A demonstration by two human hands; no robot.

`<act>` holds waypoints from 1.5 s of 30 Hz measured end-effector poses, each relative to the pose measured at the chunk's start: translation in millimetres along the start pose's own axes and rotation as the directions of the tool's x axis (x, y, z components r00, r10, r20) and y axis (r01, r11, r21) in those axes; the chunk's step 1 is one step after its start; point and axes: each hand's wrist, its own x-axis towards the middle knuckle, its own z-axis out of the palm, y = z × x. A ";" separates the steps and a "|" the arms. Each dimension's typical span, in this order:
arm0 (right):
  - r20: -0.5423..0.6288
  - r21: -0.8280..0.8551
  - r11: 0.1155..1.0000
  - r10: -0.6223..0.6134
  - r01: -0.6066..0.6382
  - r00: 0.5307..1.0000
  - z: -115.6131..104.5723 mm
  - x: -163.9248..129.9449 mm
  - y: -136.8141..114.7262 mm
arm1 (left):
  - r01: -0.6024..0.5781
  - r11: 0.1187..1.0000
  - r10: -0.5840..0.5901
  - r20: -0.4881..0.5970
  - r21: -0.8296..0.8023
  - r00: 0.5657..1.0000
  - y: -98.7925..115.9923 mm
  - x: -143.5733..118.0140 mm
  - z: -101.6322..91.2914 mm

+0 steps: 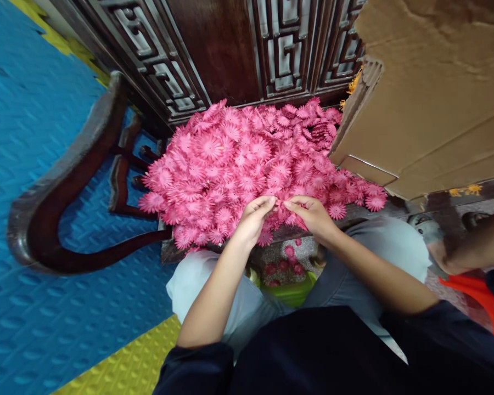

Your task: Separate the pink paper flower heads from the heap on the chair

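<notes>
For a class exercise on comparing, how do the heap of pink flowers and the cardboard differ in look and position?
Colour: the heap of pink flowers is pink; the cardboard is brown.
Form: the heap has many fringed pieces; the cardboard is a broad panel with a ragged edge.
Position: the left hand and right hand are at the heap; the cardboard is apart from both.
Shared: both show before dark carved wood.

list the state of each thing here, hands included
left hand, thumb and fingers pinched, any held piece unclear
right hand, likewise pinched, close to the left
pink flowers, open-petalled, heaped loosely
loose flowers, scattered lower down, below the heap
cardboard, creased, one edge ragged
carved panel, upright behind the heap
blue mat, laid flat
</notes>
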 end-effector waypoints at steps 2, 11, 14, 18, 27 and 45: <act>-0.039 0.023 1.000 0.020 -0.019 0.999 -0.7 0.3 -0.9 | -0.019 1.000 0.017 -0.063 -0.023 0.998 1.1 2.9 -4.0; -0.124 0.345 0.921 0.237 -0.182 0.964 -5.6 4.2 -8.7 | -0.421 0.750 0.626 -0.343 0.510 0.701 14.7 9.4 -25.3; -0.123 0.397 0.894 0.275 -0.207 0.953 -6.1 4.5 -9.0 | -0.375 0.534 0.706 -0.156 0.758 0.690 10.4 6.7 -20.7; -0.120 0.404 0.891 0.278 -0.208 0.953 -8.7 6.9 -5.6 | -0.357 0.463 0.631 -0.019 0.811 0.775 1.5 6.9 -15.8; -0.358 0.414 0.905 0.263 -0.100 0.896 -14.5 26.9 12.6 | -0.376 0.488 0.640 -0.029 0.788 0.768 0.5 5.2 -14.2; -0.122 0.042 0.999 0.022 -0.017 0.992 -0.7 15.0 4.4 | -0.307 0.782 0.405 -0.068 0.542 0.912 -14.0 0.1 3.8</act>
